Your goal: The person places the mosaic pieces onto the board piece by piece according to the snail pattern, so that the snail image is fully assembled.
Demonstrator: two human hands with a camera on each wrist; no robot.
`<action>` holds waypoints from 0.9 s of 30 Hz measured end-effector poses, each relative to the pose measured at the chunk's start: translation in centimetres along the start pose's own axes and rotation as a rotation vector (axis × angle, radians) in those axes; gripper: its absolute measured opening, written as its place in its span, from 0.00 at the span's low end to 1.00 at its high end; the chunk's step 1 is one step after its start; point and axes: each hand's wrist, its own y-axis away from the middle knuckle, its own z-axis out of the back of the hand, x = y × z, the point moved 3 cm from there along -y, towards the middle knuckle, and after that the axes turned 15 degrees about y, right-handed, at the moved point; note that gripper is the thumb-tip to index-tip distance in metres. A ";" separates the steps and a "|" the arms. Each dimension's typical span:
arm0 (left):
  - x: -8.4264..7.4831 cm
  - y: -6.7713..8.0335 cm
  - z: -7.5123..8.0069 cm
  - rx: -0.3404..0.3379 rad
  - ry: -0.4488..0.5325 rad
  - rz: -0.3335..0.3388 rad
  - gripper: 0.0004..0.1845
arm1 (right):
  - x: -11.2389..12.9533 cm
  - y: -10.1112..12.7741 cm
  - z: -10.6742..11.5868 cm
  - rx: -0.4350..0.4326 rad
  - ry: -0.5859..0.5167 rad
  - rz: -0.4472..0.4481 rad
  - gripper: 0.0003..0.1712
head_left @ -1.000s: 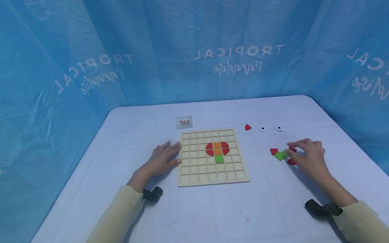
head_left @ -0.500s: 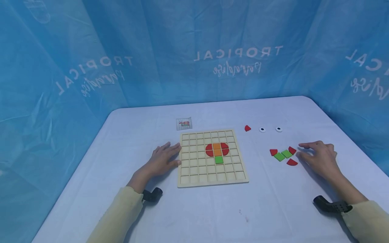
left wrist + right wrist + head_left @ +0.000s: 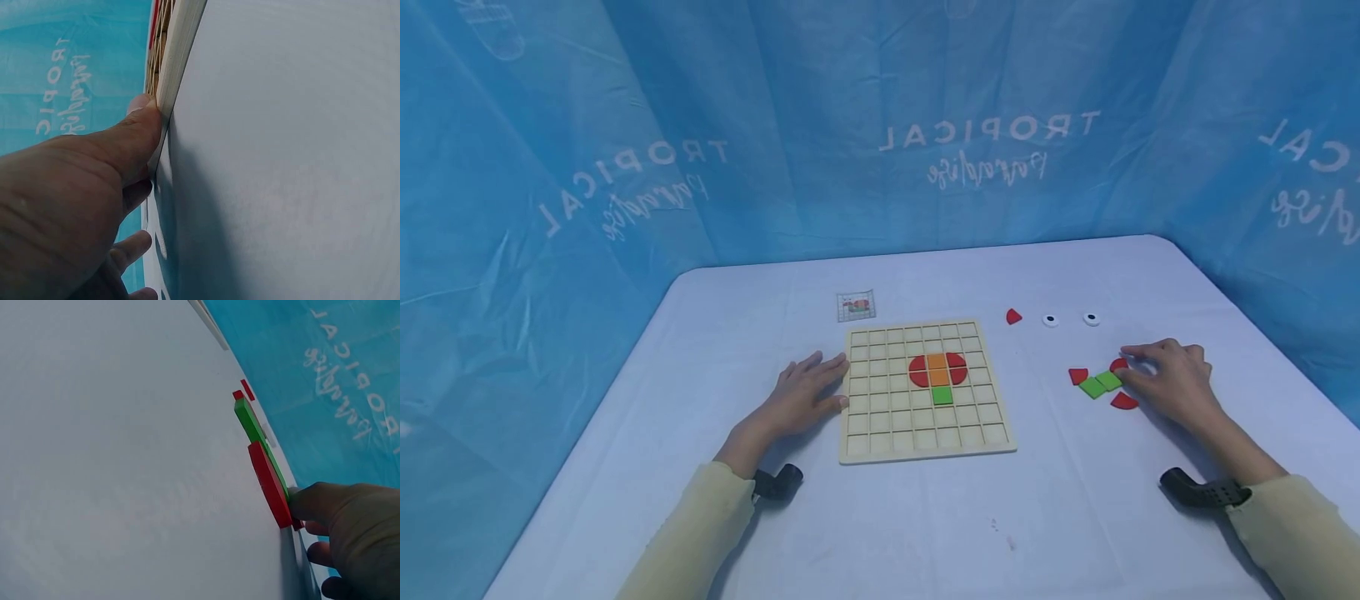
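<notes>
A wooden grid board [image 3: 891,433] lies on the table, holding red quarter-circle tiles [image 3: 918,372], orange square tiles [image 3: 937,368] and a green square tile [image 3: 942,395]. My left hand [image 3: 801,396] rests against its left edge, fingers spread. In the left wrist view the thumb [image 3: 140,122] touches the board's edge. On the right, my right hand [image 3: 1172,379] pinches a red quarter-circle tile [image 3: 1118,364] between thumb and index finger; the fingers partly hide it. Beside it lie two green square tiles [image 3: 1092,387], a red tile [image 3: 1078,376] and another red tile [image 3: 1123,401].
Behind the board lies a small pattern card [image 3: 856,306] with a coloured picture on a grid. Farther right are a lone red tile [image 3: 1013,317] and two white eye pieces [image 3: 1050,320]. Blue printed sheeting [image 3: 865,200] hangs around the white table [image 3: 925,525].
My right hand drew back to the right from the loose tiles, then returned to the upper right red tile, which is now turned and slightly shifted. The left hand stayed at the board.
</notes>
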 end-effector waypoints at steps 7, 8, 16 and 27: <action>0.0 0.0 0.0 -0.007 -0.007 -0.003 0.33 | -0.3 -0.1 0.2 0.034 0.004 0.016 0.27; 0.0 0.0 0.0 -0.006 -0.008 -0.002 0.33 | -0.4 0.0 0.2 0.034 0.001 0.020 0.27; -0.1 0.0 0.1 -0.005 -0.006 0.010 0.34 | -0.8 0.9 -0.1 0.035 -0.010 0.003 0.26; -0.2 0.1 0.1 0.001 0.005 -0.004 0.33 | -0.9 0.8 -0.1 -0.003 -0.013 0.059 0.26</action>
